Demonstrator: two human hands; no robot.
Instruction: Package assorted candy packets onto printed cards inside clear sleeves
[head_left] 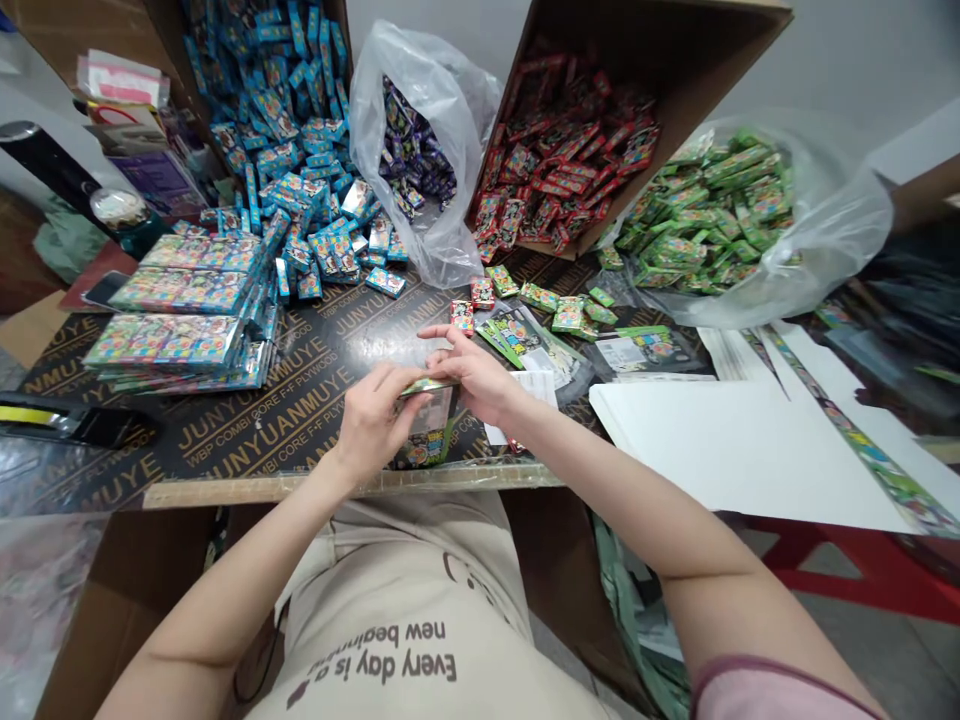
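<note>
Over black printed plywood (pixel 247 440), a slim green packet (pixel 427 386) is being pinched narrowly between the left hand (pixel 371 425) and right hand (pixel 472 372).

A slim green foil packet (pixel 426 386), held crosswise — a clear printed bag (pixel 427 432) just beneath, slightly tilted

The left hand (pixel 371 425) pinches a small foil packet (pixel 427 386) above the black plywood bench (pixel 300 430), with the right hand (pixel 472 368) just beside it. Loose packets (pixel 540 296) lie farther along the bench, and beyond stand a cardboard box (pixel 675 70) of red packets and a clear plastic bag (pixel 840 240) of green ones.
</note>
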